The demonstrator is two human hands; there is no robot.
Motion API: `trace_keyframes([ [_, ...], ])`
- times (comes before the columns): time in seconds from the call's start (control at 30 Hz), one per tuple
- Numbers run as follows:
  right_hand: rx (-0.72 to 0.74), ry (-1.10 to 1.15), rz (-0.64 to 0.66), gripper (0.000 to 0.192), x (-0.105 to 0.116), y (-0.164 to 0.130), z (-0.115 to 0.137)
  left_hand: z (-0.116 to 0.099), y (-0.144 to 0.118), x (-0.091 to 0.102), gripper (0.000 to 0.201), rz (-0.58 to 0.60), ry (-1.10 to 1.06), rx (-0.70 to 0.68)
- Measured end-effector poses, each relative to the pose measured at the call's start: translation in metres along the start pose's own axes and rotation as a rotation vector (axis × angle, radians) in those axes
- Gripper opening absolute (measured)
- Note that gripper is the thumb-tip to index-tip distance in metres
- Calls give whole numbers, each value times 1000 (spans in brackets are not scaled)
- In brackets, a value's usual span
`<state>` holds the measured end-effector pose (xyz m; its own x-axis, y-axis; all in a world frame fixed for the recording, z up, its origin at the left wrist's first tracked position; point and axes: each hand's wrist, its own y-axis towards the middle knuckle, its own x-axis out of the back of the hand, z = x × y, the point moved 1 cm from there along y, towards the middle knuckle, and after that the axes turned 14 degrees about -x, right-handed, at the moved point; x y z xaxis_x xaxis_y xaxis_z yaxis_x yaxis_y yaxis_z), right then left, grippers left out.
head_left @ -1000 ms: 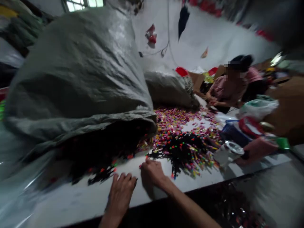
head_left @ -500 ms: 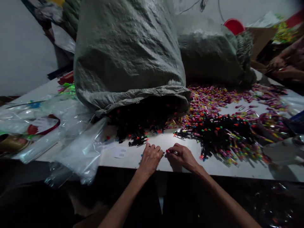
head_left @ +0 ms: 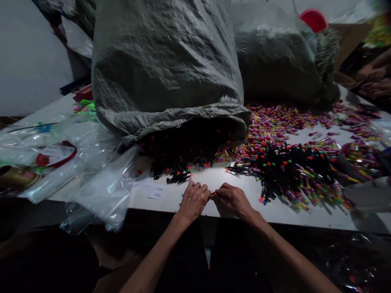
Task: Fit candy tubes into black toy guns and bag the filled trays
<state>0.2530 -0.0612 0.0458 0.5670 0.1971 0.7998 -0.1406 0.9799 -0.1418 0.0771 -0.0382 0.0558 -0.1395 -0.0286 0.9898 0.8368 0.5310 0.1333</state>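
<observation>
Close together at the table's front edge, my two hands meet over a tiny part. My left hand is closed around a small black plastic toy piece, mostly hidden by the fingers; a bit of blue shows at its far side. A small red tip is pinched by my right hand, touching the end of the black piece. Just beyond the left hand lie loose black toy pieces with coloured tips. Right of my right hand is a heap of similar black pieces.
A big grey-green woven sack lies with its mouth facing me, black pieces spilling out. Behind it sits another sack. Many pink and yellow small pieces cover the right side. Clear plastic bags and a paper label lie left. A co-worker's hands show far right.
The right hand has moved slightly left, bringing the red tip against the black piece at the left hand. The view has shifted a little.
</observation>
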Motion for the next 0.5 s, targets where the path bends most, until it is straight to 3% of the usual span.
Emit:
trace_keyframes([
  [0.3,76,-401,-37,22,-21,0,6,8,2,-4,16,27,-25,-69],
  [0.5,31,-324,82,21,-2,7,14,6,-1,-6,20,14,15,-118],
])
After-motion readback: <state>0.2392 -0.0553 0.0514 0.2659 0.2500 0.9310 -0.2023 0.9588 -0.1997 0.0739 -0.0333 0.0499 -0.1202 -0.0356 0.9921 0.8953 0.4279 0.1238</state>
